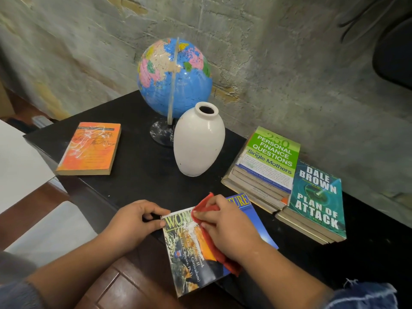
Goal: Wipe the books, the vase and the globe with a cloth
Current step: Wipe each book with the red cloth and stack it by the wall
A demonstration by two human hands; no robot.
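A colourful literature textbook (191, 259) lies at the near edge of the black table (142, 166), overhanging it. My left hand (138, 219) pinches the book's top left corner. My right hand (223, 226) presses a red cloth (214, 250) onto the cover, fingers curled round the cloth. Behind stand a white vase (198, 141) and a blue globe (174, 76) on a dark base. An orange book (89, 150) lies at the left. At the right sits a stack topped by a green book (272, 157), with a teal book (316, 201) on a second pile beside it.
A rough grey wall (289, 63) runs behind the table. To the left are a white surface (17, 157) and reddish wooden flooring (124, 286). A dark object (394, 54) hangs at the top right.
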